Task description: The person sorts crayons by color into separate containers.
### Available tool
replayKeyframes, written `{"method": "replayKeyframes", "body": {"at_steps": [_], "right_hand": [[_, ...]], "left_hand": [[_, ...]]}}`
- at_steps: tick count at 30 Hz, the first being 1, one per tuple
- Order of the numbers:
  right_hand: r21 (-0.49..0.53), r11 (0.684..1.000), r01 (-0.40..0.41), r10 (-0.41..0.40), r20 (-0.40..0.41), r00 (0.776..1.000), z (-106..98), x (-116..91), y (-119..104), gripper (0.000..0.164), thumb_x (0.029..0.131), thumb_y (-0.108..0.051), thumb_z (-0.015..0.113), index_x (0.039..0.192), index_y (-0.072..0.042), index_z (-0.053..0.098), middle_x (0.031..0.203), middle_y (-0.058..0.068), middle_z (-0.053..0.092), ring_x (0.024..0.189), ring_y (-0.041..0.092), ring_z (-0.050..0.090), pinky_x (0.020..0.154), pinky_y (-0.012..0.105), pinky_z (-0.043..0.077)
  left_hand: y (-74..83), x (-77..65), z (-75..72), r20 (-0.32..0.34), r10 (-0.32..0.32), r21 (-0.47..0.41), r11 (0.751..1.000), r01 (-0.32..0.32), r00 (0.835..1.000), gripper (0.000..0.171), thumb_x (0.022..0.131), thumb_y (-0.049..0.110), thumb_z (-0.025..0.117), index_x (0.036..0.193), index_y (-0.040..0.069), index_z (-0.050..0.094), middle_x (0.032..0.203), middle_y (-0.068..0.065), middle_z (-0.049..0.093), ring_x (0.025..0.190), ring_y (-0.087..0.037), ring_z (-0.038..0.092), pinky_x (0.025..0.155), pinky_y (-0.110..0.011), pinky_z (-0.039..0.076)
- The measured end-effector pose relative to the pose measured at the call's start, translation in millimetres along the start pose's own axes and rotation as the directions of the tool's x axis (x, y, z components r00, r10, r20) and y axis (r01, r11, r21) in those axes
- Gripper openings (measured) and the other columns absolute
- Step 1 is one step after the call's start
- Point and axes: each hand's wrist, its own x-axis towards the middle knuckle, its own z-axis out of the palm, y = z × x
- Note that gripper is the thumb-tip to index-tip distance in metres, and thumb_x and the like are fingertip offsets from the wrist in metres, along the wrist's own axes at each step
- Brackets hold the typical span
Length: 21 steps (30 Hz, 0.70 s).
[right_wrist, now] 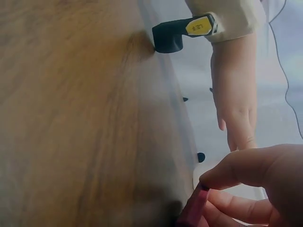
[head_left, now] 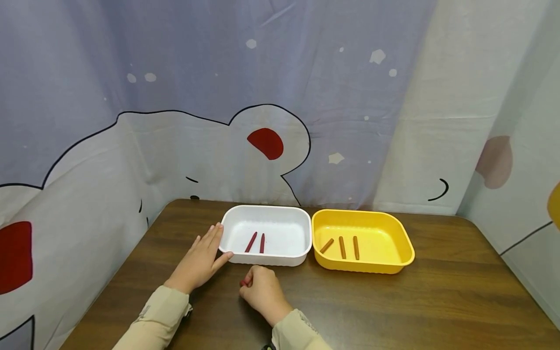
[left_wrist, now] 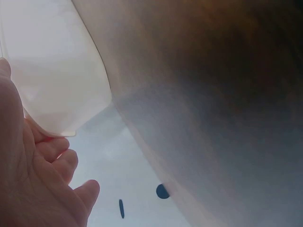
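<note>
My right hand [head_left: 264,292] pinches a dark red crayon [right_wrist: 193,209] between thumb and fingers, low over the table in front of the white tray [head_left: 286,236]. In the head view most of that crayon is hidden by the fingers. My left hand [head_left: 200,261] rests against the left end of the white tray, its fingers extended along the rim and the thumb at the near corner. Inside the white tray lie two red crayons, one slanted [head_left: 251,242] and one nearly straight [head_left: 262,243].
Directly to the right of the white tray stands a yellow tray [head_left: 387,245] with three brown crayons [head_left: 342,248] in its left half. Both sit toward the back of a brown wooden table [head_left: 442,301]. A patterned curtain [head_left: 350,121] hangs behind it.
</note>
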Motion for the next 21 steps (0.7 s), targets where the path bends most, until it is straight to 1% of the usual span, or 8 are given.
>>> {"method": "replayKeyframes", "body": {"at_steps": [7,11,13,17,21], "right_hand": [[0.107,0.994,-0.015,0.012,0.023,1.0,-7,1,2,0.015,0.075,0.004,0.077,0.075,-0.006,0.065,0.063,-0.006,0.061,0.054,0.001,0.05,0.051,0.019,0.046],[0.137,0.99,0.016,-0.018,0.014,1.0,-14,4,2,0.011,0.078,0.005,0.075,0.08,-0.004,0.069,0.066,-0.002,0.066,0.056,0.001,0.053,0.053,0.02,0.048],[0.168,0.986,0.021,-0.025,0.019,1.0,-17,5,2,0.009,0.079,0.005,0.074,0.082,-0.002,0.069,0.068,0.0,0.067,0.056,0.002,0.055,0.053,0.02,0.049],[0.254,0.967,-0.002,-0.012,0.056,0.998,-24,8,3,0.005,0.083,0.004,0.071,0.088,0.002,0.071,0.072,0.002,0.068,0.056,0.004,0.058,0.055,0.021,0.051],[0.322,0.946,-0.035,0.008,0.084,0.996,-31,11,5,0.007,0.084,0.002,0.071,0.091,0.004,0.071,0.076,0.003,0.069,0.061,0.005,0.059,0.059,0.021,0.052]], "left_hand": [[-0.2,0.7,0.2,0.001,0.002,0.001,1.0,-0.002,1.0,0.078,0.103,0.043,0.057,0.155,-0.008,0.03,0.161,-0.024,0.03,0.15,-0.041,0.027,0.116,-0.064,0.026],[-0.2,0.6,-0.1,0.0,0.002,0.001,1.0,-0.002,1.0,0.077,0.103,0.042,0.058,0.155,-0.009,0.03,0.161,-0.025,0.03,0.15,-0.041,0.027,0.116,-0.064,0.027],[-0.2,0.6,-0.2,0.0,0.002,0.001,1.0,-0.002,1.0,0.077,0.103,0.042,0.057,0.155,-0.009,0.03,0.161,-0.025,0.03,0.15,-0.041,0.027,0.116,-0.064,0.027],[-0.2,0.8,-0.7,0.001,0.0,-0.001,1.0,0.0,1.0,0.078,0.103,0.042,0.057,0.155,-0.009,0.03,0.161,-0.024,0.03,0.149,-0.041,0.027,0.116,-0.064,0.026],[-0.5,1.1,-0.7,0.003,-0.003,-0.001,1.0,0.003,1.0,0.078,0.103,0.043,0.057,0.155,-0.008,0.03,0.161,-0.024,0.03,0.149,-0.041,0.027,0.116,-0.064,0.026]]}}
